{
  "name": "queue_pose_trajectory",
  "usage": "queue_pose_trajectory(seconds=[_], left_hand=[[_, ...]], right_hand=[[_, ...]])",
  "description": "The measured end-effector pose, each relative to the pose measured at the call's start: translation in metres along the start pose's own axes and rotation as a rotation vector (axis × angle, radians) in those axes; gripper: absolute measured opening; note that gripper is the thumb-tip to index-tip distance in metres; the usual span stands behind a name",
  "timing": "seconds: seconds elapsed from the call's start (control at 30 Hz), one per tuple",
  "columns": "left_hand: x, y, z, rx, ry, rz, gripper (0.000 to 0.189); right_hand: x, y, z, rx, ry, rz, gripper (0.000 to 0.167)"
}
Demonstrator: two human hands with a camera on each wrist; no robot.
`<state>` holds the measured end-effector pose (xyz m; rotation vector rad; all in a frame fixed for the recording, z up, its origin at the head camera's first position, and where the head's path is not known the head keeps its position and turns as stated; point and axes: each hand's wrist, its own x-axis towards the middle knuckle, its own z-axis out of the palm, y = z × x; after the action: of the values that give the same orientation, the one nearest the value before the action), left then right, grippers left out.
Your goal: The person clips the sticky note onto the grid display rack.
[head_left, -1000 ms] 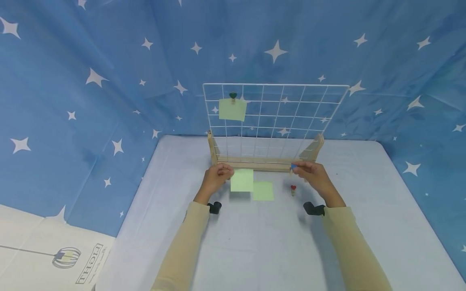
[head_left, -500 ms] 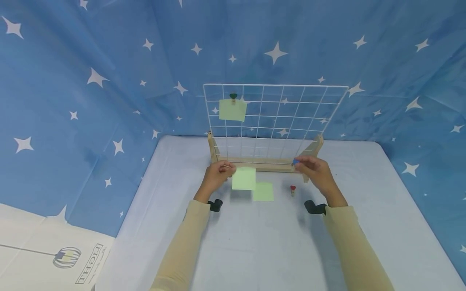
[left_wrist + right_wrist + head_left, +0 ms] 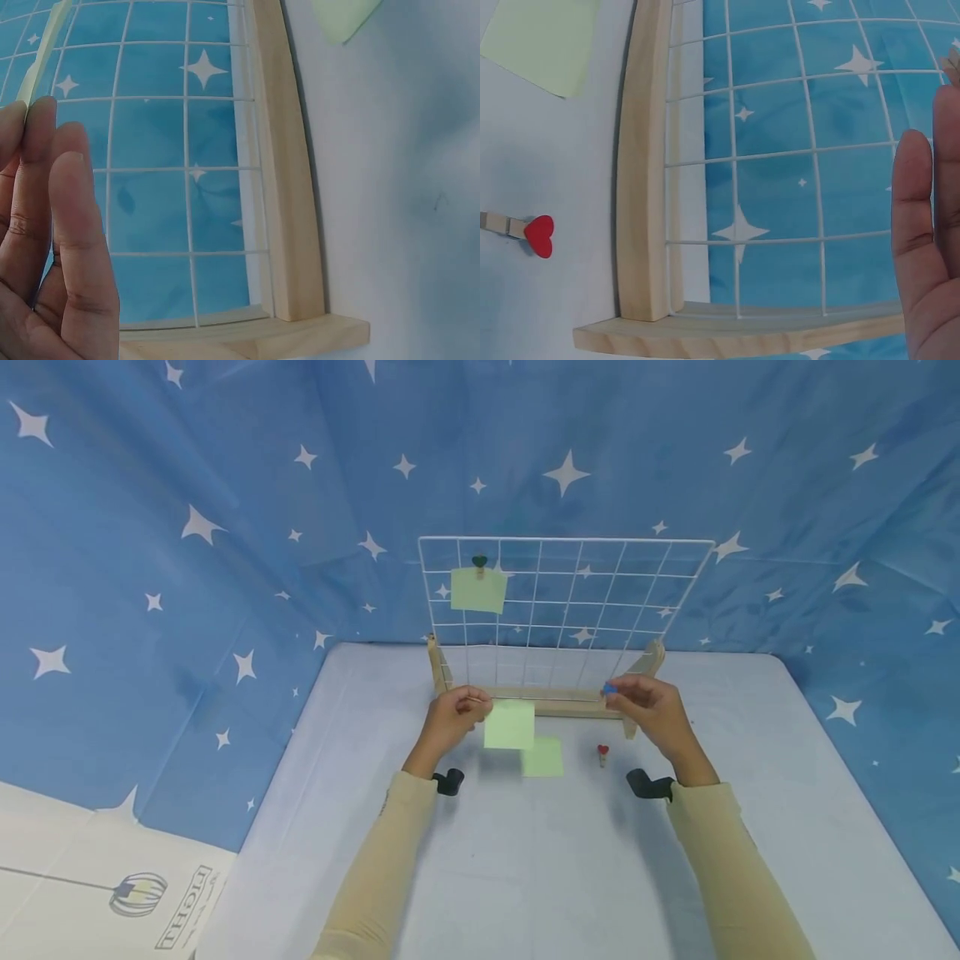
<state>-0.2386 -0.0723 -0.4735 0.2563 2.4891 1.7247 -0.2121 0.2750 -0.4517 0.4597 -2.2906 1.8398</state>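
My left hand pinches a pale green paper note by its left side, up off the table. In the left wrist view that note shows nearly edge-on between thumb and fingertip. Between the thumb and finger of my right hand is a small clip with a blue top, in front of the rack's lower right part. A second green note lies flat on the table. To its right lies a wooden mini clothespin with a red heart.
A white wire grid leans back in a wooden stand. A green note hangs at its upper left from a clip with a dark green heart. Behind is a blue star-patterned curtain.
My left hand has moved the held note right and slightly up, so it overlaps the flat note's corner in view. My right hand has risen slightly toward the grid with the blue-topped clip.
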Motion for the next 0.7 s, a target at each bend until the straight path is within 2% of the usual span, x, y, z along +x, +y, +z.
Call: queue_pose_trajectory(seconds=[0.7], left_hand=[[0.007, 0.03, -0.004, 0.001, 0.029, 0.105, 0.019]], right_hand=[[0.012, -0.029, -0.005, -0.084, 0.022, -0.042, 0.027]])
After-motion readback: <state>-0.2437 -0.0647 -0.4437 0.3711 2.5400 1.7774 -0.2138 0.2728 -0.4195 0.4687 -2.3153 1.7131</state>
